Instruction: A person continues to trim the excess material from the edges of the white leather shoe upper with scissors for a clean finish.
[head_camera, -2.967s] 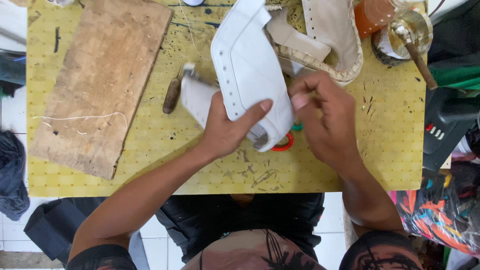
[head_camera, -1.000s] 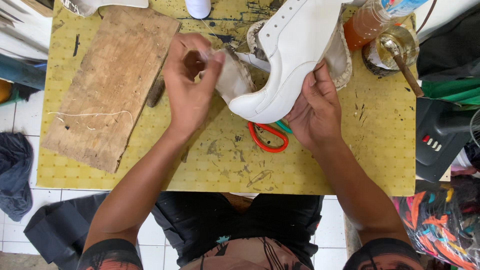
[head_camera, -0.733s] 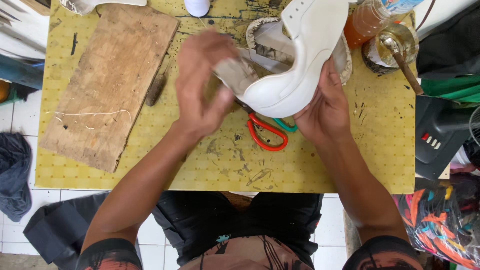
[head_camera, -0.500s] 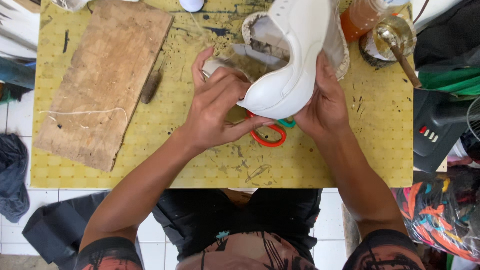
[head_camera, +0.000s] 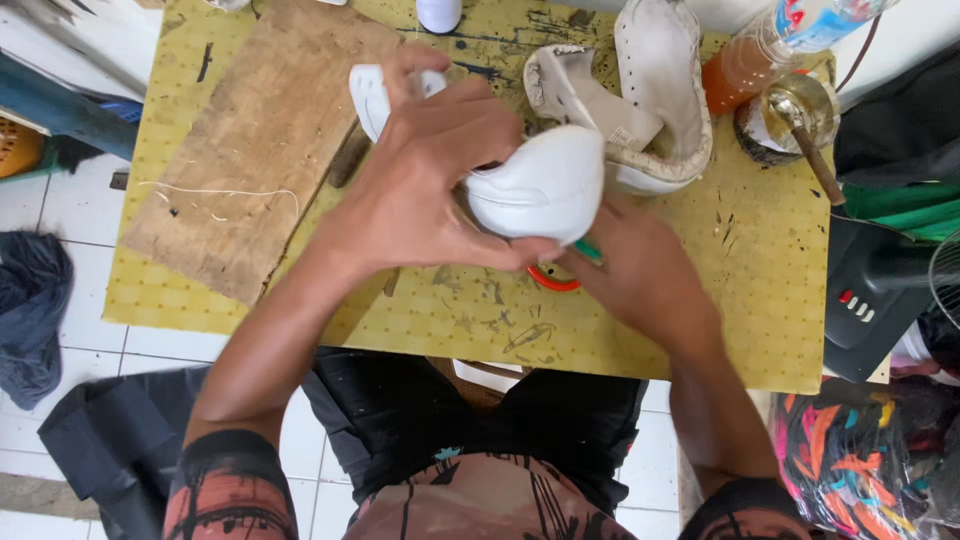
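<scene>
Left hand (head_camera: 425, 185) grip wraps white shoe upper (head_camera: 540, 185); right hand (head_camera: 640, 275) clasps it from beneath, mid-table (head_camera: 760, 300).

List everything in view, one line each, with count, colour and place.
white shoe upper: one, white, held in both hands above the mat
second shoe: one, off-white, lying on the mat behind
cutting mat: one, yellow, covering the table
wooden board: one, brown, left on the mat
scissors: one, orange handles, mostly hidden under the hands
bottle: one, clear with orange liquid, top right
tin with a stick: one, metallic, top right
left hand: on the upper
right hand: under the upper
</scene>
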